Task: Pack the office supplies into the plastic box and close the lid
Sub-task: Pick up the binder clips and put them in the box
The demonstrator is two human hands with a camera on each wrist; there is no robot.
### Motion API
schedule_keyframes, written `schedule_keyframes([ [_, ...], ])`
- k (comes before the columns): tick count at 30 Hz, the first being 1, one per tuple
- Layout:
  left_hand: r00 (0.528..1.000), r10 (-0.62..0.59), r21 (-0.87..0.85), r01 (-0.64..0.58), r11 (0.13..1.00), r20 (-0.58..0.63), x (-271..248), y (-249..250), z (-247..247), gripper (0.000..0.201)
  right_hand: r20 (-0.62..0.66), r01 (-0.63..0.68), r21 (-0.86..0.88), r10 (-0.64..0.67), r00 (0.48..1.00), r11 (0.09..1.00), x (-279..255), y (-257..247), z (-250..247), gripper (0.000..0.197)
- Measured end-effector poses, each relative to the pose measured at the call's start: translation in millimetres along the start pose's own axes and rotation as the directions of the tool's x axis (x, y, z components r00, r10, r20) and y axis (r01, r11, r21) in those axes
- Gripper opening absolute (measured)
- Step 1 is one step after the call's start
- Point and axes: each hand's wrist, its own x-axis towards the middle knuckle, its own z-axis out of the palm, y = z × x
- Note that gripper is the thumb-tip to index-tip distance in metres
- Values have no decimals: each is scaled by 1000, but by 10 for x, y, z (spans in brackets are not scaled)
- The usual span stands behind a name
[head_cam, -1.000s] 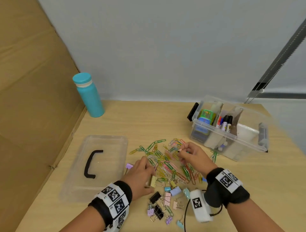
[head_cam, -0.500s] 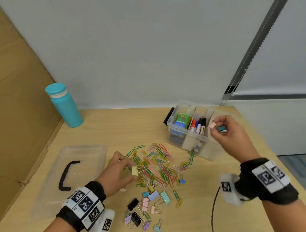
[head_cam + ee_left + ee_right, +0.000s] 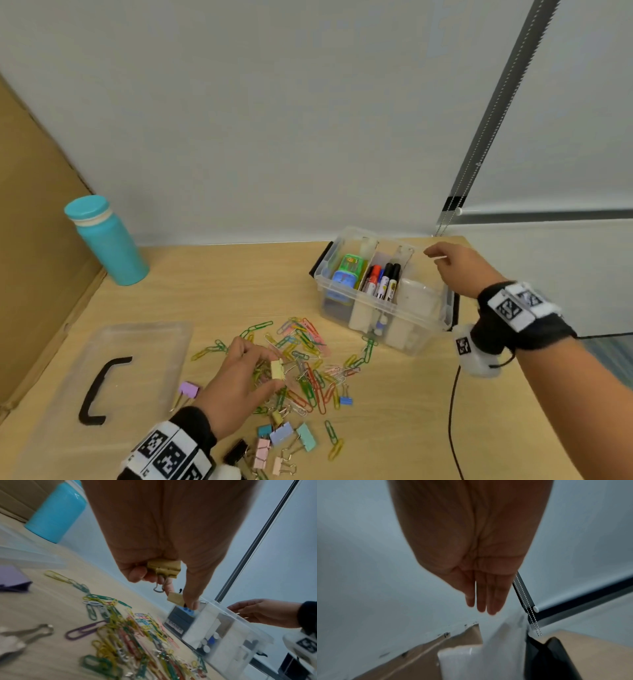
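The clear plastic box point(image 3: 424, 317) stands open at the right of the desk, holding markers point(image 3: 386, 281) and a green and blue item. My right hand point(image 3: 434, 257) hovers over its right compartment with straight, empty fingers point(image 3: 481, 605). My left hand point(image 3: 260, 366) is over the pile of coloured paper clips point(image 3: 308, 363) and pinches a yellow binder clip point(image 3: 277, 369). In the left wrist view a second yellow binder clip point(image 3: 163, 568) sits tucked in the palm behind the pinched one point(image 3: 175, 599). The clear lid point(image 3: 144, 342) with its black handle point(image 3: 97, 390) lies flat at the left.
Several binder clips point(image 3: 291, 438) in pastel colours and black lie near the front edge, and a purple one point(image 3: 187, 390) sits beside the lid. A teal bottle point(image 3: 106, 240) stands at the back left by a cardboard wall point(image 3: 30, 274). A black cable point(image 3: 452, 411) runs along the right.
My right hand went from the clip pile to the box carrying small clips, and now it is open and empty above it. My left hand picked up a yellow binder clip.
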Motion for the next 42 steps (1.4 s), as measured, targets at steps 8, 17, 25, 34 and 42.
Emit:
schedule_keyframes([
  [8, 957, 274, 60, -269, 961, -98, 555, 1186, 65, 29, -181, 10, 41, -2, 984, 999, -668, 302, 650, 54],
  [17, 948, 319, 446, -285, 849, -1, 2029, 2254, 554, 42, -254, 82, 149, -42, 966, 985, -720, 296, 746, 54],
  [25, 948, 129, 538, -274, 797, 292, 2361, 2251, 582, 41, -262, 84, 177, -35, 964, 981, -714, 290, 767, 54],
  [34, 927, 363, 121, -351, 929, -98, 1210, 1654, 58, 16, -262, 84, 215, -25, 965, 973, -703, 310, 804, 53],
  [42, 902, 31, 514, -274, 813, 431, 570, 882, 708, 30, -270, 81, 238, -14, 963, 968, -692, 339, 835, 53],
])
